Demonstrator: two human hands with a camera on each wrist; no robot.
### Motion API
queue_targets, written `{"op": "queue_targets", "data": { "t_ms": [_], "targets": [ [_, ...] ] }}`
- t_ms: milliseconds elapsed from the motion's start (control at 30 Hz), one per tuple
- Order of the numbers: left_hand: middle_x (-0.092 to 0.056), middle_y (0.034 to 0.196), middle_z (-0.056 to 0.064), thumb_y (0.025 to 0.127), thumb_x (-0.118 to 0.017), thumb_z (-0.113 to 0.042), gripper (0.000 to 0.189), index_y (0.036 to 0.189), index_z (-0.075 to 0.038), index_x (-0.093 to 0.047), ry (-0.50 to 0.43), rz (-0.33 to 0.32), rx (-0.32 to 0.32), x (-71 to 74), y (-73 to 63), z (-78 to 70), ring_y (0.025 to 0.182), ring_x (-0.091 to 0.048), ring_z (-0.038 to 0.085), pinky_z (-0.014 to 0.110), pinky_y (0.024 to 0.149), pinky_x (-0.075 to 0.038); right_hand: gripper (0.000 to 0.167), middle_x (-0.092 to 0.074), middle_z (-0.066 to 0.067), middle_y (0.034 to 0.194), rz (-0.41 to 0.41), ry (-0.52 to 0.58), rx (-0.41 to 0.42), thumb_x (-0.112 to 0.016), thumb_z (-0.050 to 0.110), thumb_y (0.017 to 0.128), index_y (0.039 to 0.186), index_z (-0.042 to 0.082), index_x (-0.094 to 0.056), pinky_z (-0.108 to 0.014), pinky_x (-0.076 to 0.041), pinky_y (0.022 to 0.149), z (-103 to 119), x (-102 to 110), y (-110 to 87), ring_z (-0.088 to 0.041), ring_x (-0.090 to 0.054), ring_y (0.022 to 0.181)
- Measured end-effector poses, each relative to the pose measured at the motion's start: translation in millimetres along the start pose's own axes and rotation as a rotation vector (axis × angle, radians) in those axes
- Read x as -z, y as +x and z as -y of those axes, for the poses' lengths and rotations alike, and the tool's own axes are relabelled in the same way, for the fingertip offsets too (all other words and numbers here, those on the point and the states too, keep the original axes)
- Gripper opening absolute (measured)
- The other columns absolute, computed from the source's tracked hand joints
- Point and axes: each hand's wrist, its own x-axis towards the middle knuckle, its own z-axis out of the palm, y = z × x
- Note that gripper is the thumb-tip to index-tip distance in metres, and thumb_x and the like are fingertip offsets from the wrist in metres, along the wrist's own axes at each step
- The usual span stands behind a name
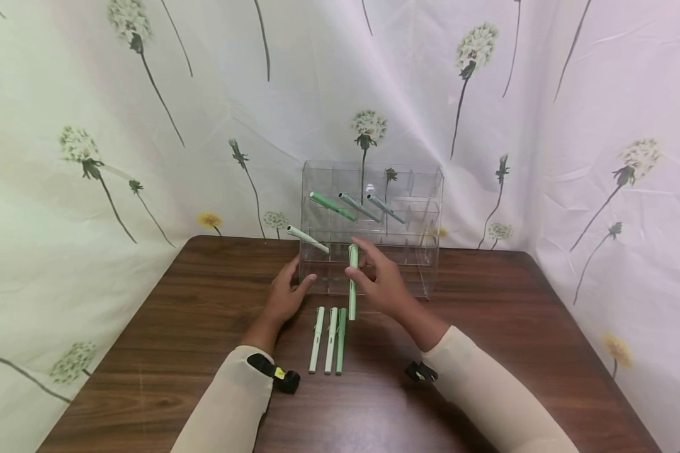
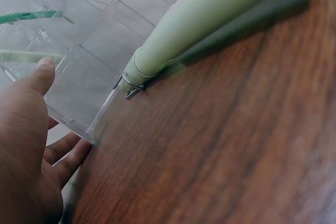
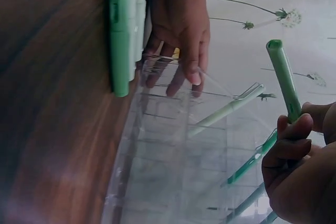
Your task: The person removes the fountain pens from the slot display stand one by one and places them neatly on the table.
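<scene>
My right hand [image 1: 382, 283] pinches a light green pen [image 1: 352, 296] between thumb and fingers, in front of a clear acrylic rack [image 1: 396, 272]. In the right wrist view this pen [image 3: 284, 77] stands out of the curled fingers. My left hand [image 1: 285, 294] rests at the rack's lower left side. Its thumb is in front and its extended fingers lie along the side, as the left wrist view shows of the hand [image 2: 26, 129]. A pale green pen [image 1: 308, 239] slants from the rack's lower tier. Higher up lean a bright green pen [image 1: 331, 206] and two grey-green pens [image 1: 359, 207].
Two pale pens [image 1: 317, 340] and a green pen [image 1: 341, 343] lie side by side on the brown wooden table [image 1: 204, 390], in front of the rack. Behind the table hangs a dandelion-print cloth [image 1: 317, 94]. A black strap with a small camera [image 1: 286, 381] is on each wrist.
</scene>
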Motion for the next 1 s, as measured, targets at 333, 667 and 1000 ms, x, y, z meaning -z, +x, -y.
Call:
{"op": "queue_targets", "data": {
  "t_ms": [333, 667, 1000],
  "targets": [
    [-0.049, 0.164, 0.020, 0.110, -0.067, -0.042, 0.076, 0.174, -0.021, -0.032, 0.004, 0.005, -0.002, 0.9, -0.2, 0.1, 0.150, -0.054, 0.042, 0.062, 0.111, -0.056, 0.062, -0.067, -0.006, 0.093, 0.047, 0.022, -0.134, -0.083, 0.016, 0.099, 0.155, 0.012, -0.055, -0.026, -0.043, 0.059, -17.1, 1.9, -10.4, -0.009, -0.043, 0.058],
    [-0.047, 0.166, 0.020, 0.110, -0.067, -0.041, 0.076, 0.174, -0.020, -0.032, -0.006, 0.013, 0.011, 1.2, -0.6, 0.2, 0.152, -0.052, 0.042, 0.064, 0.114, -0.054, 0.065, -0.079, -0.011, 0.086, 0.158, 0.128, -0.301, -0.087, 0.008, 0.093, 0.152, 0.006, -0.059, -0.030, -0.049, 0.054, -31.5, 0.7, -19.4, -0.016, -0.057, 0.059],
    [-0.048, 0.164, 0.021, 0.110, -0.067, -0.040, 0.075, 0.174, -0.019, -0.032, -0.011, 0.015, 0.013, 0.7, -0.6, 0.3, 0.152, -0.052, 0.042, 0.064, 0.114, -0.054, 0.070, -0.077, -0.009, 0.091, 0.269, 0.139, -0.370, -0.087, 0.008, 0.093, 0.155, 0.004, -0.055, -0.029, -0.052, 0.053, -45.3, -6.5, -30.4, -0.017, -0.060, 0.063]
  ]
}}
